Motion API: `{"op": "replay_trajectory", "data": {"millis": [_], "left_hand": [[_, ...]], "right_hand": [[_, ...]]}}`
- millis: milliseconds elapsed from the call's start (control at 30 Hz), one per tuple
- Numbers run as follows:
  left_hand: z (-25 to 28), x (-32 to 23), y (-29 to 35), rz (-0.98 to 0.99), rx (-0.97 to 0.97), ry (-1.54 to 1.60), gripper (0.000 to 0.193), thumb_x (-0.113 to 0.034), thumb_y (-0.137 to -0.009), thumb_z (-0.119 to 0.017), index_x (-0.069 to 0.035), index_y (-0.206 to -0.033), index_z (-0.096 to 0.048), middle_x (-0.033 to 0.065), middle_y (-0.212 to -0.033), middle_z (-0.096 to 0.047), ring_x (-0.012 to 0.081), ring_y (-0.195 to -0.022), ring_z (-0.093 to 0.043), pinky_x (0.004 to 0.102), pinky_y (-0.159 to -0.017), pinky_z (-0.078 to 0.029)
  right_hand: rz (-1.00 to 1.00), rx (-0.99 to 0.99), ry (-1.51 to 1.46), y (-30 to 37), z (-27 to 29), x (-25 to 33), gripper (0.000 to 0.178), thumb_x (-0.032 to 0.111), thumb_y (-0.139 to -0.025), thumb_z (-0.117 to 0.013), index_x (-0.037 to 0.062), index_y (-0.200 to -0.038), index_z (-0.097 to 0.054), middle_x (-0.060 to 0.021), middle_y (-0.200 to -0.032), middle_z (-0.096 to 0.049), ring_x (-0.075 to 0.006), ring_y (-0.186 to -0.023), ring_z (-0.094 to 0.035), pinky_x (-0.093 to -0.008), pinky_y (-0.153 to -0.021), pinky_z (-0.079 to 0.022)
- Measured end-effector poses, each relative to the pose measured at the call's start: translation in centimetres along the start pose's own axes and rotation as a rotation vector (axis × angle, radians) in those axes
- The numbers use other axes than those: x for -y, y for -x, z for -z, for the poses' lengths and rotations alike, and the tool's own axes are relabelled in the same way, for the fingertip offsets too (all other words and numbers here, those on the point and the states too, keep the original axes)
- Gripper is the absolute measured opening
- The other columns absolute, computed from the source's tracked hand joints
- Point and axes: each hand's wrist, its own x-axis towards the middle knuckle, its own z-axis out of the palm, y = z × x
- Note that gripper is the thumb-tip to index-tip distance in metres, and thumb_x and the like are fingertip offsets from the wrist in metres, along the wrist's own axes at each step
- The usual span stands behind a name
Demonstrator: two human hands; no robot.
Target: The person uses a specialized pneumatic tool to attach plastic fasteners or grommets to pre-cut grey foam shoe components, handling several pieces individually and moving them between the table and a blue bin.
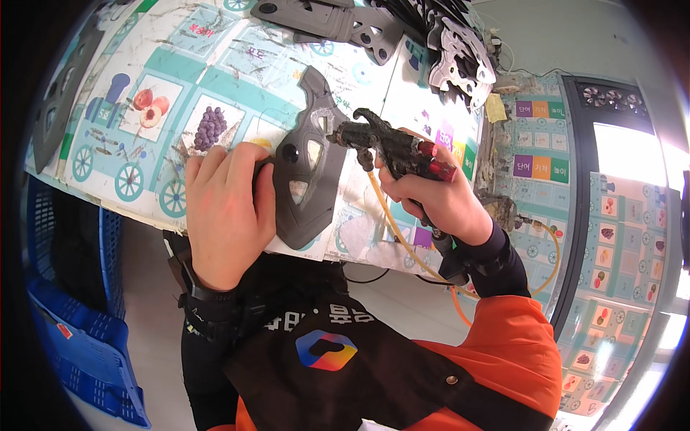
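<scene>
My right hand [445, 194] is wrapped round the handle of a grimy black spray gun [384, 140] with red knobs at its back. Its nozzle points left, right beside a dark grey moulded panel [309, 172] with cut-out openings and a round black spot. A yellowish hose [388, 215] hangs from the gun. With curled fingers, my left hand [230, 212] grips the panel's left edge; the thumb's side lies against it and the fingertips are partly hidden. The panel lies slanted over the near edge of the printed table cover [162, 172].
More grey panels [366, 32] lie at the far edge, beside a dark stack of cut-out parts [460, 61]. Another panel [65, 93] lies far left. Blue plastic crates [79, 337] stand below left. At right are a hose fitting [503, 212] and a dark-framed panel [611, 108].
</scene>
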Motion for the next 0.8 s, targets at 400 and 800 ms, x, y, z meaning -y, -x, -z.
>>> {"op": "replay_trajectory", "data": {"millis": [400, 800], "left_hand": [[0.1, -0.1, 0.1, 0.03, 0.034, -0.006, 0.021, 0.002, -0.092, -0.074, -0.005, -0.11, -0.065, 0.0081, -0.095, -0.071, 0.0314, -0.087, -0.063, 0.0437, -0.082, -0.043], [0.0, 0.0, 0.2, 0.023, 0.008, 0.007, 0.023, 0.002, -0.092, -0.074, -0.006, -0.11, -0.065, 0.0076, -0.093, -0.07, 0.0308, -0.087, -0.063, 0.0439, -0.08, -0.042]], "right_hand": [[-0.122, -0.067, -0.078, 1.4, 0.1, -1.3, 0.069, 0.001, -0.089, -0.075, -0.0091, -0.153, -0.052, -0.0064, -0.116, -0.075, -0.009, -0.092, -0.064, -0.0259, -0.079, -0.053], [-0.046, -0.025, -0.082, 0.8, -1.0, -0.6, 0.06, -0.001, -0.089, -0.073, -0.007, -0.147, -0.058, -0.0047, -0.106, -0.072, -0.0086, -0.087, -0.061, -0.027, -0.078, -0.052]]}}
